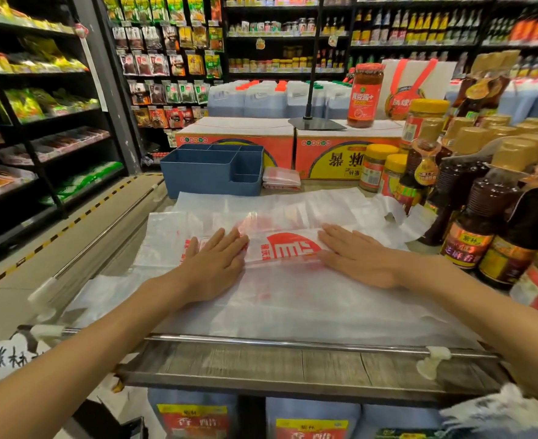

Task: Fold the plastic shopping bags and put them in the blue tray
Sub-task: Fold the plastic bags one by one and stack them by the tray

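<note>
Head view. I see both palms laid flat on the plastic shopping bag point(280, 248) spread at the centre of the surface point(293, 362). My left hand point(214, 264) lies at about 9 o'clock of the bag's red printed emblem and my right hand point(356, 256) at about 3 o'clock; on each the fingers point(229, 240) are straight and held close together, gripping nothing. I judge this pressing posture serves to squeeze out air and set a crease along the folded band that runs between the hands, so the slippery film does not spring open.

More unfolded bags point(293, 201) lie beneath and beyond, toward 12 o'clock, their handles trailing to 2 o'clock near the sauce bottles point(470, 236).

The blue tray point(198, 175) stands at 11 o'clock of the bag, well apart from both hands, its compartments open upward. No bag shows in them. A small folded stack point(282, 178) rests just beside its right wall, at 12 o'clock of the bag; I take these for finished bags not yet placed inside.

A steel rail point(293, 342) borders the near edge at 6 o'clock.
</note>
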